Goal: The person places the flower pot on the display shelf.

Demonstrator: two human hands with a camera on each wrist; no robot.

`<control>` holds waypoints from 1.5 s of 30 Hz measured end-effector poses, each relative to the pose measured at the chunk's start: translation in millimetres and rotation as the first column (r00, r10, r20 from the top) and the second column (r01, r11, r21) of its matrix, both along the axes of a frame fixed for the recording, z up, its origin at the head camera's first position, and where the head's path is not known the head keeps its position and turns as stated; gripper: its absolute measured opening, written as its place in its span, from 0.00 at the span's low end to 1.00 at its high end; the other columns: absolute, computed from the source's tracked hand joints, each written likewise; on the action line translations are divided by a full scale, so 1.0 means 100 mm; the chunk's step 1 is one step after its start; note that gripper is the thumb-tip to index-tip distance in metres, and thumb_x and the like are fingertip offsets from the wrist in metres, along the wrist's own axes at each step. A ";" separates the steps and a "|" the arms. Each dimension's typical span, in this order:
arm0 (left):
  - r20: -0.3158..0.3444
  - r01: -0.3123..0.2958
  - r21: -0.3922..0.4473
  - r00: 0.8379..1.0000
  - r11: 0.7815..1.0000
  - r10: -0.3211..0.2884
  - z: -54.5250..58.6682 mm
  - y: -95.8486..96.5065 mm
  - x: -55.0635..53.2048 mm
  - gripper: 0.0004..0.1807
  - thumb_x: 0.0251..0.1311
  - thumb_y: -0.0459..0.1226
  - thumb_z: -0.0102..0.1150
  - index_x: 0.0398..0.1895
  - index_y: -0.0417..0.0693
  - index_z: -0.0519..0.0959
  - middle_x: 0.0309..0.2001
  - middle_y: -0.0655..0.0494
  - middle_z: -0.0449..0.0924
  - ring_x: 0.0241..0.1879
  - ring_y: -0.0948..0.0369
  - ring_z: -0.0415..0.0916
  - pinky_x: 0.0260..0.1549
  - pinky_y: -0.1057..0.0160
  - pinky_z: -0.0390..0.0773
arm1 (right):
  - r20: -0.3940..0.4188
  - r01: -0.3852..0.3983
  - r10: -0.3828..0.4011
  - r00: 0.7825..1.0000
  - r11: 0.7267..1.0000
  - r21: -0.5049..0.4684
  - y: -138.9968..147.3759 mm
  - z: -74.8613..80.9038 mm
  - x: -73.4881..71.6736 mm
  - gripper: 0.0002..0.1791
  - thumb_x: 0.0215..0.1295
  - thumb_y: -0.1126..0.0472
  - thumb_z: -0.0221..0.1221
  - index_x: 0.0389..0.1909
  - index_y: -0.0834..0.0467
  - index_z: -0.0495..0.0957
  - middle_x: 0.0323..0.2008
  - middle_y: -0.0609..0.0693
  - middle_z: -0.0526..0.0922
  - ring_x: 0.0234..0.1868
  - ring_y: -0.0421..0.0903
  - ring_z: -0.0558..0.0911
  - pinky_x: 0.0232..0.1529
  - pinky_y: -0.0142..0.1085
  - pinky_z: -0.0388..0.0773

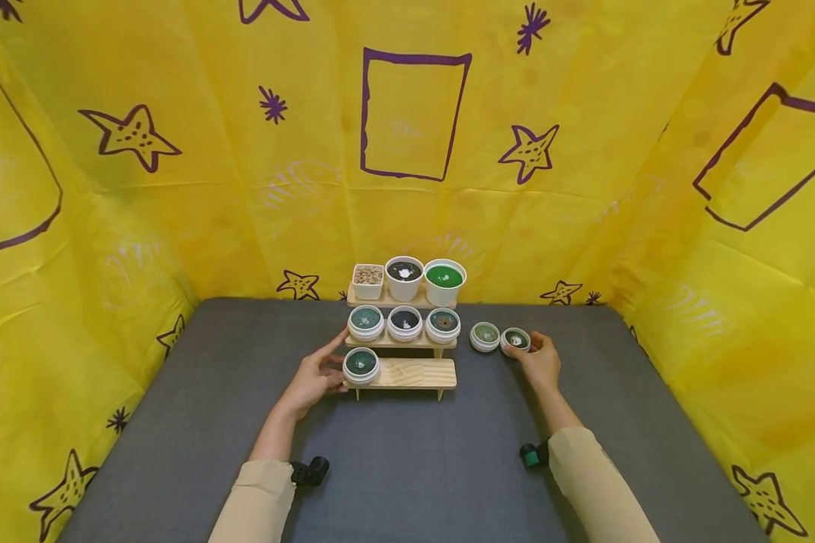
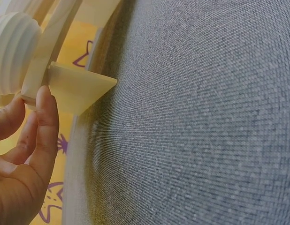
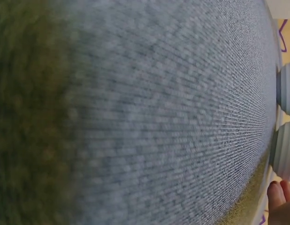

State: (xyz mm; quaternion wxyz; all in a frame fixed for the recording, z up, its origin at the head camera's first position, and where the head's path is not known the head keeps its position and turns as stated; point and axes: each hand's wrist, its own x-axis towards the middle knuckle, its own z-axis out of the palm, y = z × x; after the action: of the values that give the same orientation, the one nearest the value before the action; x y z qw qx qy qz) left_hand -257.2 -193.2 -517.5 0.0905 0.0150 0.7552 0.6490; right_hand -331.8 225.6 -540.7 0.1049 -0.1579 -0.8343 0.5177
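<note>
My left hand grips the left end of a three-tier wooden stand, fingertips at its bottom board in the left wrist view. On that board's left end sits a white ribbed pot with dark green contents. Right of the stand, my right hand holds a small round pot with dark green contents between thumb and fingers. Close beside it on the table stands another pot with lighter green contents. Both ribbed pots show at the right wrist view's edge, the nearer pot by my fingertips.
The middle tier bears three round pots, among them a dark one. On the top tier are a square cup of light brown bits, a dark-filled cup and a green-filled cup. A yellow patterned cloth surrounds the grey table.
</note>
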 end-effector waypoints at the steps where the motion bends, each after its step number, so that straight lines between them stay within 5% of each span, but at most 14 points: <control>1: 0.000 0.000 -0.001 1.000 1.000 0.000 0.00 0.00 0.00 0.47 0.59 0.18 0.52 0.77 0.65 0.57 0.53 0.34 0.70 0.33 0.61 0.79 0.35 0.58 0.87 | -0.002 -0.001 0.001 1.000 1.000 0.000 0.00 0.00 0.00 0.41 0.53 0.61 0.72 0.66 0.69 0.65 0.62 0.71 0.74 0.64 0.62 0.74 0.67 0.50 0.72; 11: -0.004 0.000 0.003 1.000 1.000 0.000 0.01 0.00 0.01 0.47 0.59 0.18 0.53 0.77 0.64 0.57 0.53 0.34 0.71 0.33 0.62 0.79 0.36 0.56 0.87 | -0.002 -0.014 0.014 1.000 1.000 0.028 0.00 -0.01 -0.02 0.40 0.54 0.60 0.71 0.66 0.69 0.66 0.61 0.70 0.76 0.62 0.61 0.76 0.64 0.48 0.74; 19: -0.007 0.003 0.001 1.000 1.000 -0.003 0.01 0.00 0.01 0.47 0.58 0.18 0.53 0.77 0.64 0.57 0.53 0.34 0.71 0.32 0.61 0.79 0.35 0.57 0.87 | 0.016 -0.014 0.013 1.000 0.998 0.065 0.00 -0.02 -0.02 0.37 0.55 0.59 0.71 0.63 0.67 0.70 0.58 0.68 0.79 0.58 0.58 0.79 0.54 0.35 0.73; 27: 0.000 0.006 -0.005 1.000 1.000 -0.006 0.01 -0.01 0.00 0.47 0.59 0.19 0.53 0.77 0.65 0.57 0.53 0.34 0.71 0.33 0.61 0.79 0.36 0.56 0.87 | 0.004 -0.008 0.007 1.000 0.998 0.062 0.01 -0.02 -0.01 0.36 0.54 0.59 0.71 0.63 0.67 0.70 0.58 0.69 0.79 0.58 0.60 0.79 0.59 0.44 0.75; 37: 0.000 0.009 0.000 1.000 1.000 -0.009 0.02 -0.01 0.01 0.47 0.59 0.18 0.52 0.77 0.66 0.56 0.54 0.33 0.70 0.33 0.61 0.78 0.37 0.55 0.87 | -0.004 -0.005 0.005 1.000 0.999 0.044 0.08 -0.02 0.02 0.37 0.54 0.57 0.72 0.63 0.66 0.70 0.59 0.68 0.78 0.60 0.60 0.79 0.59 0.44 0.75; 45: -0.002 0.008 0.001 1.000 1.000 -0.008 0.00 -0.01 0.00 0.47 0.58 0.18 0.51 0.77 0.64 0.57 0.53 0.34 0.71 0.32 0.61 0.78 0.36 0.56 0.87 | -0.014 0.016 -0.015 1.000 0.998 0.060 0.14 0.00 0.08 0.35 0.54 0.57 0.72 0.62 0.65 0.72 0.57 0.67 0.80 0.57 0.58 0.80 0.38 0.13 0.64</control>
State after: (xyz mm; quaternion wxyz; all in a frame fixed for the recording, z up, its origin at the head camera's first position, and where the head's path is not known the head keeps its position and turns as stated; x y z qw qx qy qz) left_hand -257.1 -194.2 -517.0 0.0923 0.0188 0.7549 0.6490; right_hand -324.1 239.9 -540.6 0.1192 -0.1578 -0.8476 0.4924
